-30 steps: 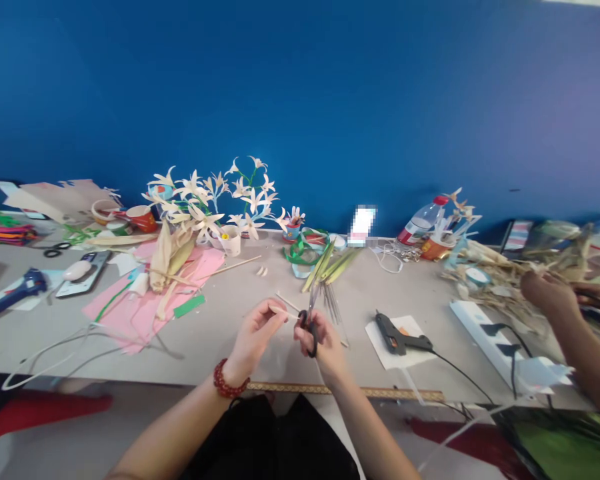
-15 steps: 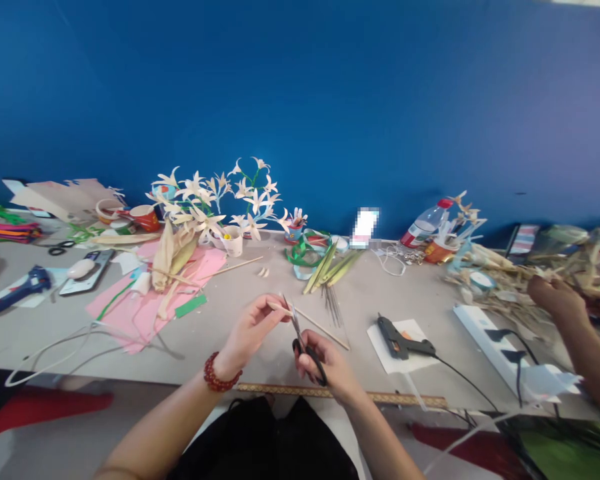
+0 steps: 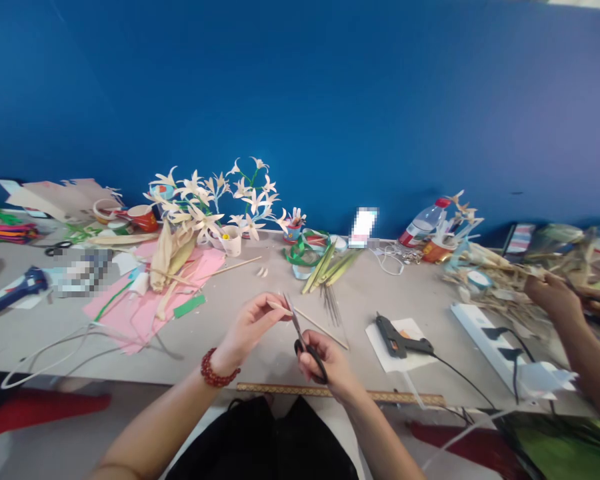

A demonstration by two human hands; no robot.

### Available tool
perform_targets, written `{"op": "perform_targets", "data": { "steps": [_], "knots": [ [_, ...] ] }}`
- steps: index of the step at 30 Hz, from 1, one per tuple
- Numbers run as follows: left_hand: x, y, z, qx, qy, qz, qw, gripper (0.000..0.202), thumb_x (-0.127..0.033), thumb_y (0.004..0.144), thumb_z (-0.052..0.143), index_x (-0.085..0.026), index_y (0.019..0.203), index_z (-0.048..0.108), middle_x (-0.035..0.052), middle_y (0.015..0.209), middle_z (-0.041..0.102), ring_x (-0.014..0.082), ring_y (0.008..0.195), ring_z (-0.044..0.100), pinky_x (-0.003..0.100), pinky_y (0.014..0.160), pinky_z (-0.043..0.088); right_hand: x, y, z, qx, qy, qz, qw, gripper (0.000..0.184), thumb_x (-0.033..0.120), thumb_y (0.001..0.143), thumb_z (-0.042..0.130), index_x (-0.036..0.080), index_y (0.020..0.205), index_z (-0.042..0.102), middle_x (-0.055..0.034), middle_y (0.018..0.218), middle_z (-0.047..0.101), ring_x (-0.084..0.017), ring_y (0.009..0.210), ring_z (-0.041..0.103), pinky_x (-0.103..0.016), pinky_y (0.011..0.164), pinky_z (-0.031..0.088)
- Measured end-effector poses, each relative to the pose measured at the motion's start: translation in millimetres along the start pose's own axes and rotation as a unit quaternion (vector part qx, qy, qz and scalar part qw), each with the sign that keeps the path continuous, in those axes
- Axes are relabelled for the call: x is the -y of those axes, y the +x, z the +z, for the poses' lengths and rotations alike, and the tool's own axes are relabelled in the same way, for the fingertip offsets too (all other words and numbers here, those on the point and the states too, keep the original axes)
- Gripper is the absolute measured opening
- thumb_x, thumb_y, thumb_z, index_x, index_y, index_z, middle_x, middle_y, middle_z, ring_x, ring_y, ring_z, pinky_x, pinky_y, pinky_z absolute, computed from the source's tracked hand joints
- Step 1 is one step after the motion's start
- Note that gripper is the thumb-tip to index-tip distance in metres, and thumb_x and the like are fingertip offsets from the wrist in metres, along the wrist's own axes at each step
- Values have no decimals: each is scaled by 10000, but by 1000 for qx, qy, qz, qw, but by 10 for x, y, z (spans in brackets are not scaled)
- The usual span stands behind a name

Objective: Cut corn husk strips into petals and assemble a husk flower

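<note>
My left hand (image 3: 255, 327) pinches a small pale strip (image 3: 279, 307), which looks like a piece of corn husk. In my right hand (image 3: 325, 360) are black-handled scissors (image 3: 299, 333), fingers through the loops. Their blades point up and away from me, right at the strip's end by my left fingertips. Whether the blades touch the strip I cannot tell. A thin stick (image 3: 325, 329) lies on the table just behind the scissors. Several thin wires (image 3: 332, 305) and green husk strips (image 3: 325, 270) rest farther back. A few tiny pale pieces (image 3: 263, 272) lie beyond my left hand.
A black glue gun (image 3: 397, 339) sits on white paper at right, beside a power strip (image 3: 483, 343). Pink paper (image 3: 125, 327) with dried husks (image 3: 167, 257) is at left. Pale husk flowers (image 3: 250, 200) stand behind. At far right, a co-worker's hand (image 3: 555, 297) works over husks.
The view has shifted very slightly. My hands, the strip and the scissors keep nearly the same pose; the co-worker's hand has barely moved.
</note>
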State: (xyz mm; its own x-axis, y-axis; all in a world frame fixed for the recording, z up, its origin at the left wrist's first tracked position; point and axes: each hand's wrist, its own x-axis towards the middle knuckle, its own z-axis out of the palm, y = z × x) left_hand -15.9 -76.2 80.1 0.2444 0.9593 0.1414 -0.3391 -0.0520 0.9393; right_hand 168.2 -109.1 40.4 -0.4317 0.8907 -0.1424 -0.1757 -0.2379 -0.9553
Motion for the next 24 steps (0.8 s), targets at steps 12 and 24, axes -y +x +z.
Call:
{"op": "perform_targets", "data": {
  "steps": [12, 24],
  "knots": [
    [-236, 101, -57, 60, 50, -40, 996, 205, -319, 810, 684, -142, 726, 623, 52, 875, 642, 160, 798, 638, 318, 815, 525, -28, 8, -118, 3, -25, 25, 999, 517, 562, 628, 798, 208, 705, 429, 84, 509, 471, -56, 397, 379, -177, 403, 266],
    [0, 21, -15, -12, -10, -7, 1000, 122, -284, 858, 636, -162, 851, 648, 48, 951, 645, 167, 885, 634, 364, 899, 514, -72, -10, 50, -10, 7, -19, 1000, 519, 619, 671, 747, 207, 747, 439, 41, 522, 547, -74, 424, 419, -189, 437, 271]
  ]
}}
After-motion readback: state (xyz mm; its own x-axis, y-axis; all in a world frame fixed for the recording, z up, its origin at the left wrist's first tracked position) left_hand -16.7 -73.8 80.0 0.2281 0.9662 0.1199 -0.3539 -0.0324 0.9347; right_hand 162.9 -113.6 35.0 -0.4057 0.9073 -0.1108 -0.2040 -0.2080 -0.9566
